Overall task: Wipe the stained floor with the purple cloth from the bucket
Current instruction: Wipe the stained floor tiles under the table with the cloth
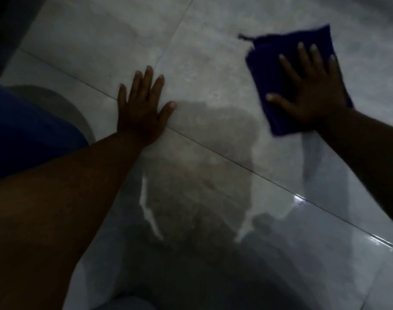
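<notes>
Dim tiled floor [202,70]: my left hand [139,110] flat, open, bracing; right hand [312,90] spread, pressing purple cloth [278,61] down to wipe.

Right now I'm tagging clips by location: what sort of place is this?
Probably an indoor tiled room, perhaps a bathroom or kitchen; I can't tell which. Glossy grey floor tiles with grout lines, wet sheen, and a cloth pressed flat under the right hand.

The room is dim. Big pale grey floor [202,70] tiles shine wet toward 5 o'clock, with thin dark lines [213,151] between them.
</notes>
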A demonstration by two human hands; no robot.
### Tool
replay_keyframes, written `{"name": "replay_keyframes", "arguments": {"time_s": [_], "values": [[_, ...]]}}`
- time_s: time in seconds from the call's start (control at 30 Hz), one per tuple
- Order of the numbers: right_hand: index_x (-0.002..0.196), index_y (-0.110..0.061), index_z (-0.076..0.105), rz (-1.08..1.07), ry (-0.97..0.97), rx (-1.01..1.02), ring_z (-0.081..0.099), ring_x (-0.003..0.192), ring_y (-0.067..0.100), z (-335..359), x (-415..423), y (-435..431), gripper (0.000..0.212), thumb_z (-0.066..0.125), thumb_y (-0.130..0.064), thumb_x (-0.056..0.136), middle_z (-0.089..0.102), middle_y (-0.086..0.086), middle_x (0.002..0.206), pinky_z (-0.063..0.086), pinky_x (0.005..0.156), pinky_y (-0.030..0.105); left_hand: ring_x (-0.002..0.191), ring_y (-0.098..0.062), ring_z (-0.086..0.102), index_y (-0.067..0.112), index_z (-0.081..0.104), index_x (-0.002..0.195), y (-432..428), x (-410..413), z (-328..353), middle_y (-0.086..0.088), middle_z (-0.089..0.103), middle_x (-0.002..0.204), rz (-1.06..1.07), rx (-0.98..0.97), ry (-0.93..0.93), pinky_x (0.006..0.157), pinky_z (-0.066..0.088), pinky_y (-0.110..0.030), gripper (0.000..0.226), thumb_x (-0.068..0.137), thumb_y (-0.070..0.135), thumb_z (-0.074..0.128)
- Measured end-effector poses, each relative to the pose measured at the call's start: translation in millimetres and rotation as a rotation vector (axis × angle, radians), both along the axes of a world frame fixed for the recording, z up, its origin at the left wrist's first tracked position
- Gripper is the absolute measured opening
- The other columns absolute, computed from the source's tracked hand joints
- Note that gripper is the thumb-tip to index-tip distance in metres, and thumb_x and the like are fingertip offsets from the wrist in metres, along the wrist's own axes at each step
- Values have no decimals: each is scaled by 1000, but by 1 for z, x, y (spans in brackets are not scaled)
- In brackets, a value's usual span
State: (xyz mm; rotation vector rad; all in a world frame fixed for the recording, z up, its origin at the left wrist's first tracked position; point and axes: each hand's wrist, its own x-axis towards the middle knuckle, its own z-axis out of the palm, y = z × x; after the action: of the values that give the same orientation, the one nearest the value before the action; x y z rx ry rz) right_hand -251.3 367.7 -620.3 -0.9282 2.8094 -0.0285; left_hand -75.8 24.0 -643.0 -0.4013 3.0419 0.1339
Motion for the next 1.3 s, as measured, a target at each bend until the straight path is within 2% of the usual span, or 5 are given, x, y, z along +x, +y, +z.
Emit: {"name": "replay_keyframes", "arguments": {"time_s": [0.23, 0.43, 0.73, 0.9, 1.3], "values": [[158, -27, 16, 118, -64, -101, 4, 153, 38, -11, 129, -193, 92, 25, -81, 83, 8, 14, 167, 1, 119, 64, 108, -34, 59, 13, 62, 110, -3, -27, 32, -12, 67, 112, 279, 307, 249, 90, 42, -43, 55, 98, 48, 20], [158, -31, 15, 311, -91, -56, 0, 155, 31, -10, 206, -112, 89, 32, -81, 85, 6, 6, 168, 2, 121, 61, 146, -31, 32, 16, 50, 139, 27, 12, 10, -12, 39, 156, 235, 142, 112, 116, 24, -49, 61, 97, 50, 21], [158, -27, 13, -602, -147, 109, 7, 154, 32, 21, 220, 180, 96, 8, -84, 81, 6, 9, 167, 15, 119, 62, 150, -35, 20, 16, 39, 145, 60, 7, 13, -15, 26, 161, 208, 154, 31, 120, 17, -54, 57, 98, 48, 34], [157, -30, -6, -856, -118, 41, -4, 154, 33, 16, 228, 188, 95, 6, -85, 80, -6, 13, 167, 5, 121, 62, 153, -34, 9, 17, 29, 152, 77, 18, 13, -13, 12, 165, 147, 148, -36, 123, 10, -52, 62, 98, 48, 36], [158, -30, 6, -115, -71, 40, -3, 154, 34, 2, 158, 67, 90, 16, -81, 85, -3, 11, 167, 1, 122, 60, 153, -39, 2, 13, 19, 156, 110, 27, 20, -15, 6, 166, 112, 87, -124, 122, 5, -57, 73, 98, 55, 30]]}}
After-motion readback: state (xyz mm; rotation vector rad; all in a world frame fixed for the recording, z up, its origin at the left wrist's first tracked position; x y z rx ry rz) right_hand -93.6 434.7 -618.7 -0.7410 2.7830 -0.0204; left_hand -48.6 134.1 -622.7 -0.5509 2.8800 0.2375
